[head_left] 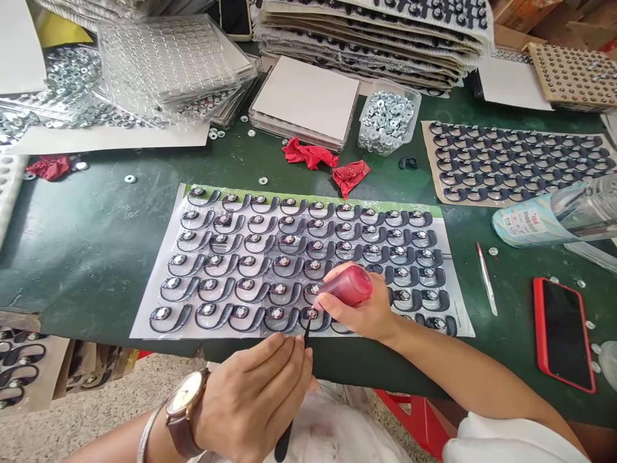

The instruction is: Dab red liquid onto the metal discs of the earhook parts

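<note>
My right hand (359,308) is closed around a small red squeeze bottle (351,285), tilted so its tip points down at a round silver piece in a curved black hook part (319,321). In my left hand (260,392) are black tweezers (283,444), their tip reaching the same hook part in the front row. Rows of similar black hook parts, each with a round silver piece, lie on a white sheet (144,321) with a green edge. Some parts on the right are hidden behind my right hand.
Behind the sheet stand a clear tub of metal washers (389,119), red cloth scraps (351,177) and a stack of white-topped trays (306,90). To the right lie metal tweezers (486,278), a red-cased phone (563,334), a bottle (544,218) and another board of hook parts (520,161).
</note>
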### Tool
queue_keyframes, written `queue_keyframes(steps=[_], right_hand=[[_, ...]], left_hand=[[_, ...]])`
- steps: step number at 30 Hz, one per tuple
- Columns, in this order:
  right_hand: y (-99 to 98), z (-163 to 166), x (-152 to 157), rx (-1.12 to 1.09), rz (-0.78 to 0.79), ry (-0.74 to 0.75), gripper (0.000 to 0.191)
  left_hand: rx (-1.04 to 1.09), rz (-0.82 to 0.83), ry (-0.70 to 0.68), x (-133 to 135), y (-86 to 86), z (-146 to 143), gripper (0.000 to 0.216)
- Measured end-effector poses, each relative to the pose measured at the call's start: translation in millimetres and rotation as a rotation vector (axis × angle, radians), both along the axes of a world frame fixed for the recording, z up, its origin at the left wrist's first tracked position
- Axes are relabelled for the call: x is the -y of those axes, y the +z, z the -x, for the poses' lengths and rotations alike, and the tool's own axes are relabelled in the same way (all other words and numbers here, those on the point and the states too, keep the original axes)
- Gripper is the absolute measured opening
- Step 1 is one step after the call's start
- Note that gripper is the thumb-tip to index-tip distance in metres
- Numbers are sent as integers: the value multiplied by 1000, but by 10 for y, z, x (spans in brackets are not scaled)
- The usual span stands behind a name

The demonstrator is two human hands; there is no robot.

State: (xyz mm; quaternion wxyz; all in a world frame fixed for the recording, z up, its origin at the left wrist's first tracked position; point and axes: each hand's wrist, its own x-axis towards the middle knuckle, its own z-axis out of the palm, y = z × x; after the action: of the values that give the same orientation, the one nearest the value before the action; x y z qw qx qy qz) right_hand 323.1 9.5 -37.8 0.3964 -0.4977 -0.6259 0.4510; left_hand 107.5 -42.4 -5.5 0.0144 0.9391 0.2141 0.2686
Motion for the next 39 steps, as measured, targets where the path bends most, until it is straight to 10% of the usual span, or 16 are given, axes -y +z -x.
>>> queue_keyframes(steps=[39], right_hand=[[81, -38, 26, 19, -85, 74, 24]], left_hand=[[331, 565, 104, -371, 0, 88, 18]])
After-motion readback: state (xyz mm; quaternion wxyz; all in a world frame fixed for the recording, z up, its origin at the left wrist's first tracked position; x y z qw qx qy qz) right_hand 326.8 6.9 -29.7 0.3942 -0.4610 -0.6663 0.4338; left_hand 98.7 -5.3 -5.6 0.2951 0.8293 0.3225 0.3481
